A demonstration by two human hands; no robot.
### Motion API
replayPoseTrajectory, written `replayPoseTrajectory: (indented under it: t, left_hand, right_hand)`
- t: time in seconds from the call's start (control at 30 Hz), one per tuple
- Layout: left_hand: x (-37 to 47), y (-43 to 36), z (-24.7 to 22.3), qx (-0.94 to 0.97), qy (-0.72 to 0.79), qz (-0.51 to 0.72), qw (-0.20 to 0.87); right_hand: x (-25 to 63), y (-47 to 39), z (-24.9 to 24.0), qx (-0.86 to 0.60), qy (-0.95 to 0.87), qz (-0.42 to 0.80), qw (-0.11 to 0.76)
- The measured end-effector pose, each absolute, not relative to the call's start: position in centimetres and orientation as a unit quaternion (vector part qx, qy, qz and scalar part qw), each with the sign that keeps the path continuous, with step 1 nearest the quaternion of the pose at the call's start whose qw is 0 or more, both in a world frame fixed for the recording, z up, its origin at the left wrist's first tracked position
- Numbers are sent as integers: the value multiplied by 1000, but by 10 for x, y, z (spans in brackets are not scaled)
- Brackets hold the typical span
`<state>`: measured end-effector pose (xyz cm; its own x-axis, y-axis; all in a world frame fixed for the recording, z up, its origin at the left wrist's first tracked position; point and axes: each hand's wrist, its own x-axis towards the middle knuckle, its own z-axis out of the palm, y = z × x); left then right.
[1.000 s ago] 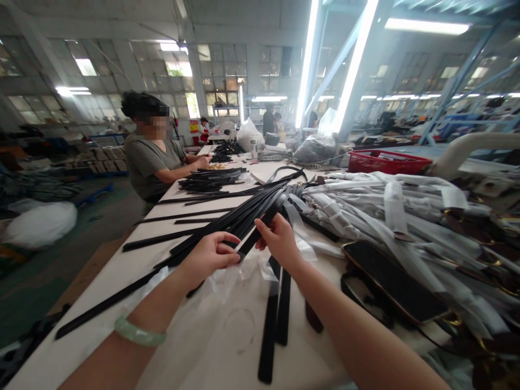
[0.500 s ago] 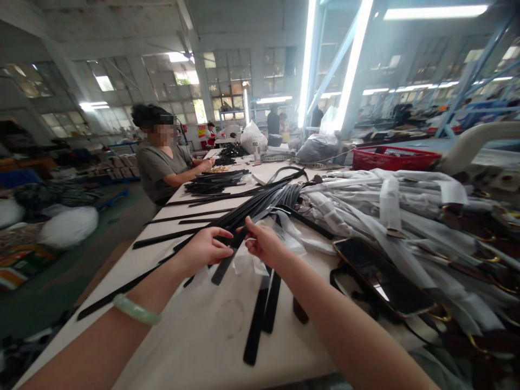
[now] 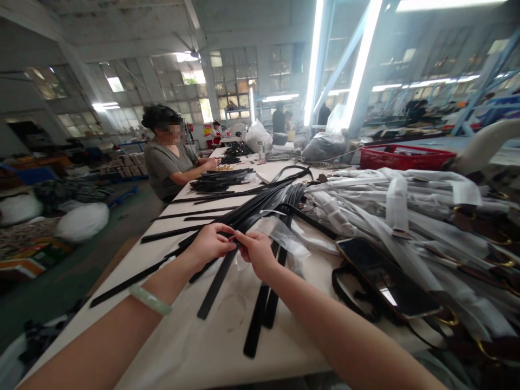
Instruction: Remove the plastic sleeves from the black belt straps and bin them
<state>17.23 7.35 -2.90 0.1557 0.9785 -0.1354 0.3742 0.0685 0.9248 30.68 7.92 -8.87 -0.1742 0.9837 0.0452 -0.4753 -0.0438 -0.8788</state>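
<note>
Right grip (image 3: 259,253) moved up to left grip (image 3: 212,242) | both pinching black strap (image 3: 215,285) | flat, straight

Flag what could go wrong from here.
The left hand and right hand meet over one black strip, close to other fanned strips; a tug might drag those too. Loose clear film by the right hand could catch on its fingers. The phone lies near the right forearm and might get knocked.
</note>
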Motion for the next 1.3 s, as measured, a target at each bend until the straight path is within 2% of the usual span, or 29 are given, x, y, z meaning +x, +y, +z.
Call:
replayPoseTrajectory:
  t: [0.13,0.27,0.37,0.67,0.93,1.13,1.3]
  left_hand:
    - [168,73,-30,574,565,303,508]
    - [165,67,-30,544,515,175,639]
    - [162,64,-37,524,482,183,678]
    - [163,54,-40,522,499,187,666]
    - [169,66,-38,502,513,234,655]
    - [171,60,-38,503,512,207,664]
    - [176,68,-36,502,521,236,649]
  right_hand:
    - [311,81,-87,-313,-396,649,569]
    - [315,85,-85,-306,-377,643,592]
    - [319,91,-84,-301,-361,653,594]
    - [340,117,-94,-300,-293,666,617]
    - [319,99,-100,-282,-325,742,515]
    - [332,111,-100,-290,-285,714,570]
    - [318,98,-100,-287,-310,722,548]
